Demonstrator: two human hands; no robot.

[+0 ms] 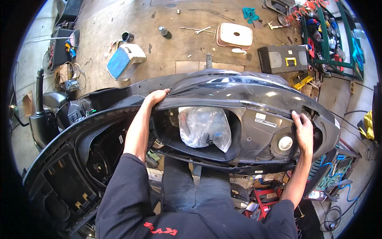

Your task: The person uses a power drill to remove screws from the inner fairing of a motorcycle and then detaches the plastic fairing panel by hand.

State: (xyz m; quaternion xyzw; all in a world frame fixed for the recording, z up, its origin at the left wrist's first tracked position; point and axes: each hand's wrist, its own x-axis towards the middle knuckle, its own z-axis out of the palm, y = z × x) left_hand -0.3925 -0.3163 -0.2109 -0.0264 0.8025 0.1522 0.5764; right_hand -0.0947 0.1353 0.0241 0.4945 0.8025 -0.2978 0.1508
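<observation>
A black scooter lies across my view, its seat (67,167) tipped up to the left and its underside showing. My left hand (159,96) is closed on the front corner of the glossy black body cover (223,81), along the far side. My right hand (303,127) grips the rear end of that cover, fingers bent over its inner edge beside the round fuel cap (285,143). Between my hands, a clear plastic bag (205,127) with things inside sits in the under-seat storage bin (234,139). My fingertips are partly hidden by the cover.
Beyond the scooter are a blue-topped stool (119,61), a white stool (234,35), wrenches (203,30) and a black toolbox (282,57). A green rack (346,40) stands far right. Near my legs is a red tool tray (264,199); a tool cart (332,175) stands to the right.
</observation>
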